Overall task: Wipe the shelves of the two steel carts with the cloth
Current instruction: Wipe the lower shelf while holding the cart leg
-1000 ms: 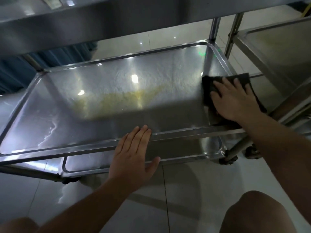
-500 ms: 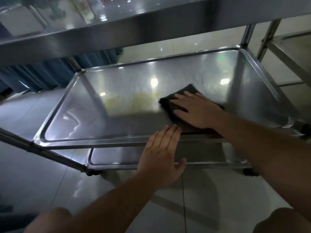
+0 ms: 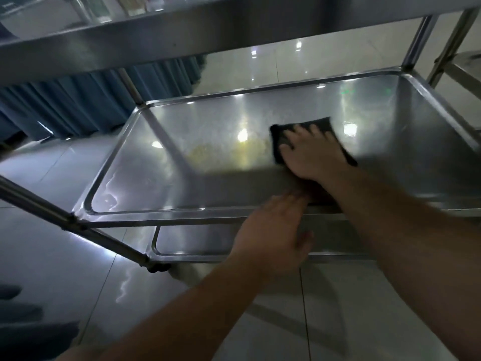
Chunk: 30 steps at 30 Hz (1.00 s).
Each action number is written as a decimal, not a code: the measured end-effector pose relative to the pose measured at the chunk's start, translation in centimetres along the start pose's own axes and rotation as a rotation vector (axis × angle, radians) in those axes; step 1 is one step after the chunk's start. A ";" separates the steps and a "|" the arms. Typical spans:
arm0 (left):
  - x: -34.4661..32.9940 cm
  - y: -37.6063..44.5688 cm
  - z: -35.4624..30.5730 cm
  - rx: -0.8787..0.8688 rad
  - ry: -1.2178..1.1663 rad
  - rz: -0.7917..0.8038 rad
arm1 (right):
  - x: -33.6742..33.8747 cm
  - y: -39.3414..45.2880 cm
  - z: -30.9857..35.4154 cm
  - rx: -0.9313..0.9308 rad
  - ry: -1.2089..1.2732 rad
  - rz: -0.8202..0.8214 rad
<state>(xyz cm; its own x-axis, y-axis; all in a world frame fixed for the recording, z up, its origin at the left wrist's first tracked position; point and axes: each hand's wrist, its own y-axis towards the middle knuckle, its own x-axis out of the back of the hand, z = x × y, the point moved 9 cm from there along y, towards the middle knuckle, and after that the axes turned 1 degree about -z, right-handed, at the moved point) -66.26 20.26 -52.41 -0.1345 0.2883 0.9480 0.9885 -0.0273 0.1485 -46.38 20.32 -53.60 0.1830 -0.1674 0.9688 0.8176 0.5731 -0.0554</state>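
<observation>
A steel cart fills the view, and its middle shelf (image 3: 161,178) is a shallow shiny tray with a yellowish smear near its centre. A dark cloth (image 3: 315,126) lies flat on this shelf, right of the smear. My right hand (image 3: 309,155) presses flat on the cloth with fingers spread. My left hand (image 3: 273,233) rests palm down on the front rim of the shelf, fingers together, holding nothing. The second cart (image 3: 466,71) shows only as a steel corner at the far right.
The cart's top shelf (image 3: 182,35) overhangs close above the middle shelf. A lower shelf (image 3: 197,243) sits beneath, near the tiled floor (image 3: 65,269). Blue curtains (image 3: 78,105) hang behind on the left. Upright posts stand at the shelf's corners.
My right hand has slid the cloth from the shelf's right edge leftward to near the middle, then a little farther back. My left hand stays on the front rim.
</observation>
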 end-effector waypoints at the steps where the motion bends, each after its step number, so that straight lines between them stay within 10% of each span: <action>1: 1.4 -0.3 1.5 0.035 -0.004 -0.069 | -0.6 -0.7 2.3 0.091 -0.017 0.007; 8: 8.6 -5.2 20.0 0.528 0.124 -0.199 | -1.2 -7.3 2.0 0.368 -0.019 0.099; 18: 8.2 -7.5 26.6 0.652 0.162 -0.171 | 0.0 0.1 -3.2 -0.282 -0.003 -0.036; 25: 8.0 -7.7 27.1 0.665 0.151 -0.154 | -4.2 -0.5 16.1 0.255 -0.003 0.033; 30: 7.9 -7.9 26.7 0.644 0.182 -0.131 | -3.7 -4.4 12.1 0.484 0.023 0.141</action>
<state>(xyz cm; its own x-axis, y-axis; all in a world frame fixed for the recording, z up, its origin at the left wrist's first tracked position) -73.26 48.33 -53.65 -0.2098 0.0836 0.9742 0.7995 0.5883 0.1217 -57.25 28.13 -54.03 0.2901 -0.0760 0.9540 0.4383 0.8967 -0.0618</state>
